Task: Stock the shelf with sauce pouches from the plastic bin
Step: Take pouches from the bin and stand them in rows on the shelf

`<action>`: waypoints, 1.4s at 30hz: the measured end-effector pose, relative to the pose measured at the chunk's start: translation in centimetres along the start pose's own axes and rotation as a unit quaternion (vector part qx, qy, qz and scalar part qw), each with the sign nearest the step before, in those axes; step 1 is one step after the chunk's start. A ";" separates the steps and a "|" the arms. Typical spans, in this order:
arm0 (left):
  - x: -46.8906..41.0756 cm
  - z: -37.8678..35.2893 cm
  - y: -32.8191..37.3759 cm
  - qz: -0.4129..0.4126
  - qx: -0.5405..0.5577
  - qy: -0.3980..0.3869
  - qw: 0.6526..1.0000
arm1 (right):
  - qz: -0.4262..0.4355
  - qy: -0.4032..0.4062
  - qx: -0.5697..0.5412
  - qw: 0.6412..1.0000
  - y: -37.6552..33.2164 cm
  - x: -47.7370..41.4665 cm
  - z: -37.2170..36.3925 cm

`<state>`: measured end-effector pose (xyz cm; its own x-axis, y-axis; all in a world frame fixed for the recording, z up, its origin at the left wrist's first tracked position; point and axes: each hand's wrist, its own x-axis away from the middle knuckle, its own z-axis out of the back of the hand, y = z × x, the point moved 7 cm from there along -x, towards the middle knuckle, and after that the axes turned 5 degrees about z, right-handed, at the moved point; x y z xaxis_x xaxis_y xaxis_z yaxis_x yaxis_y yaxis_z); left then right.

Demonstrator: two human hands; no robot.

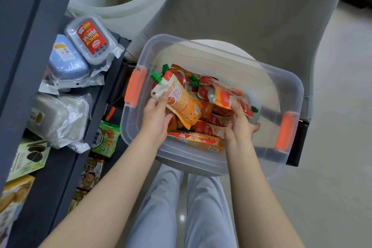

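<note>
Head view: over the clear plastic bin (201,46), our left hand (156,116) grips an orange green-capped pouch (179,98); our right hand (239,123) clasps another red-orange pouch (227,96).

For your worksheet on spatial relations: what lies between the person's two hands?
In the head view, loose sauce pouches in the plastic bin lie between left hand and right hand.

The wrapped container with the red label (91,40), on the shelf well to the left of the fingers (165,94), carries large Chinese characters and what looks like "30", seen sideways. The sauce pouch (179,99) held in the left hand's fingers bears blocks of small red print and a barcode, too fine to read. Print on the other packages is blurred.
</note>
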<state>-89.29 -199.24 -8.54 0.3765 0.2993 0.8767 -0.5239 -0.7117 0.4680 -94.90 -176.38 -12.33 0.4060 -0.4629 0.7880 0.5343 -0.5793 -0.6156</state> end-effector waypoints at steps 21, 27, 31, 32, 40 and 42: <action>22.9 3.3 7.0 -0.168 0.060 -0.006 0.984 | 0.012 -0.485 0.306 0.819 -14.6 21.6 -0.5; 33.6 7.1 7.1 -0.208 0.133 0.039 0.968 | 0.074 -0.634 0.352 0.685 -16.4 33.8 -1.6; 41.7 11.8 7.6 -0.318 0.120 0.109 0.934 | 0.099 -0.701 0.353 0.612 -15.3 42.2 -1.2; 43.7 13.4 7.6 -0.342 0.109 0.142 0.922 | 0.102 -0.715 0.353 0.594 -14.7 44.4 -1.1; 57.6 29.3 5.2 -0.457 0.054 0.303 0.835 | 0.137 -0.814 0.351 0.442 -6.2 61.9 4.2; 60.6 33.3 4.0 -0.469 0.035 0.325 0.820 | 0.140 -0.826 0.344 0.424 -3.7 65.8 6.5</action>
<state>-43.11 -205.13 42.78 0.0888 0.9959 0.0194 -0.1827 -0.0028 0.9832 -65.36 -200.32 41.84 0.1866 0.9819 -0.0316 0.1538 -0.0609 -0.9862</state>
